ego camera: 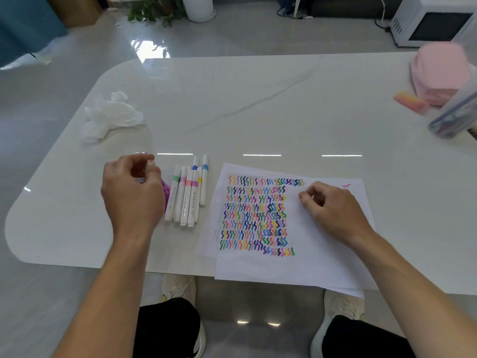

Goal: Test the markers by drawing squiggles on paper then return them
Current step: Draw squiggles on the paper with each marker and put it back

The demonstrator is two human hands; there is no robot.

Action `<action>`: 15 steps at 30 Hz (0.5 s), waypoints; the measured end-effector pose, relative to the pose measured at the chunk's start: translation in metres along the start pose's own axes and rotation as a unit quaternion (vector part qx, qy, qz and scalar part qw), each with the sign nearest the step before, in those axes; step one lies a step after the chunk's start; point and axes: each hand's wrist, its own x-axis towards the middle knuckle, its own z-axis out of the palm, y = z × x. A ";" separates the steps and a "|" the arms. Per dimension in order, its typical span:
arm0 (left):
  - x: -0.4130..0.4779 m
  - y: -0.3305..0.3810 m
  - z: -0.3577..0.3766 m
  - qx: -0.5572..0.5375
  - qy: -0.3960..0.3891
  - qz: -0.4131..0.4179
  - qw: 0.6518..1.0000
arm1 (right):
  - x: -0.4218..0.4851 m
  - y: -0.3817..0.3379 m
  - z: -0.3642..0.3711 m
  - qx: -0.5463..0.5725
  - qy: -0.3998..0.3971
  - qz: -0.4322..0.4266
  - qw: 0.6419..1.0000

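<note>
The paper (309,264) is white, with rows of squiggles in green, blue, pink, orange, yellow and purple. The markers (189,200) are white with green, pink, yellow and blue bands. The surface (258,112) is white with grey veins.

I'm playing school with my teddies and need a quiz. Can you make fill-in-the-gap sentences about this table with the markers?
1. The paper is covered in rows of colourful ____.
2. The markers lie in a row to the ____ of the paper.
3. The crumpled tissue on the table is ____ in colour.

Missing words: squiggles; left; white.
</note>
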 end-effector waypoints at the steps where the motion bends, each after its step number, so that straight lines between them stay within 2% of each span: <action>1: -0.001 0.000 0.000 0.015 -0.006 0.000 1.000 | 0.000 0.000 0.000 0.001 -0.001 0.000 1.000; 10: -0.007 0.008 0.002 0.048 -0.002 0.065 0.997 | 0.001 0.000 0.002 -0.006 0.006 -0.004 1.000; 15: -0.012 0.016 0.009 0.029 0.013 0.173 0.984 | 0.001 0.000 0.002 -0.007 0.005 -0.005 1.000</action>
